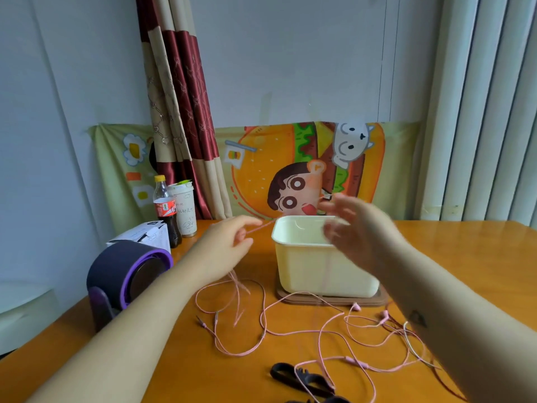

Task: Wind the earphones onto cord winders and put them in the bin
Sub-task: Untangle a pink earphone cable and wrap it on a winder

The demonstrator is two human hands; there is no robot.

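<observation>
Dark triangular mark (pixel 418 319) on right forearm (pixel 459 338).

Cola bottle (pixel 164 209) beside paper cup (pixel 185 210)

The right hand (pixel 357 228) is just a motion smear over the bin (pixel 305 271), so no telling if its fingers have hold of anything. It also hides the bin's far right rim and most of the inside. The pink cord (pixel 261 226) running right from the left hand (pixel 229 239) blurs to a faint streak and gets lost near the right hand. The black cord winders (pixel 302 379) are chopped off by the near edge. The right forearm (pixel 465 330) covers some cord lying near right. Writing on the cup (pixel 186 210) is too small to read.
</observation>
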